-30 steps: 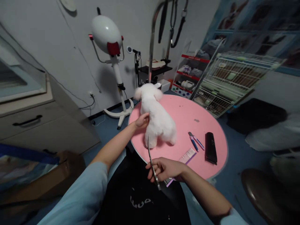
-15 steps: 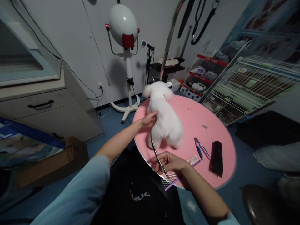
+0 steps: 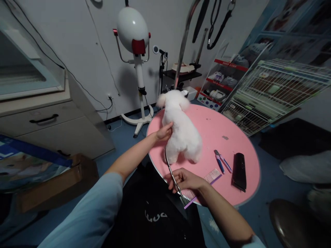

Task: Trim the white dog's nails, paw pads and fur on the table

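A fluffy white dog stands on a round pink table, its rear toward me. My left hand holds the dog's left flank, thumb on the coat and the other fingers partly hidden against the body. In my right hand is a pair of curved grooming scissors, fingers closed about the handles. The slim blades point up beside the dog's left hind leg and look closed. Under my right hand and wrist lies a metal comb with a purple spine, at the table's near edge.
Nail clippers and a black case lie on the table's right side. A metal grooming post rises behind the dog. Beyond are a white stand dryer, wire cages and a cabinet.
My view has shifted slightly. The scissors and my right hand have moved a little, with the blades now more upright by the hind leg. My left hand stays on the dog.
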### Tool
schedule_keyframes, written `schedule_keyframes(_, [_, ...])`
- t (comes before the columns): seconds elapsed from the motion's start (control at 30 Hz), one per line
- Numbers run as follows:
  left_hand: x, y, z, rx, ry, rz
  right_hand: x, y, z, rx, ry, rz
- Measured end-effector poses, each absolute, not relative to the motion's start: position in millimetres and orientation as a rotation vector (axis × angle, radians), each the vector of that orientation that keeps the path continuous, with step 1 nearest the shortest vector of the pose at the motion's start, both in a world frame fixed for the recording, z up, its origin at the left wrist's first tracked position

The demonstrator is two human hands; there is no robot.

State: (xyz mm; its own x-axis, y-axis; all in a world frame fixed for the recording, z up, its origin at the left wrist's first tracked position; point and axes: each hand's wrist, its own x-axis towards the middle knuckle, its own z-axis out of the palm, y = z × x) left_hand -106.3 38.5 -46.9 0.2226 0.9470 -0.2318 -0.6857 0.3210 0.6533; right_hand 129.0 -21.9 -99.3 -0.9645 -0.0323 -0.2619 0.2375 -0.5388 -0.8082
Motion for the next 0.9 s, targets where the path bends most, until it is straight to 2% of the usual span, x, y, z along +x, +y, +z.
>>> schedule_keyframes(0.57, [-105,39,-50,0.47,0.68,1.177,125,-41,-107,0.481,1.342,-2.702])
schedule_keyframes(0.9, [-105,39,-52,0.465,0.676,1.14,127,-44,-107,0.552,1.332,-2.634])
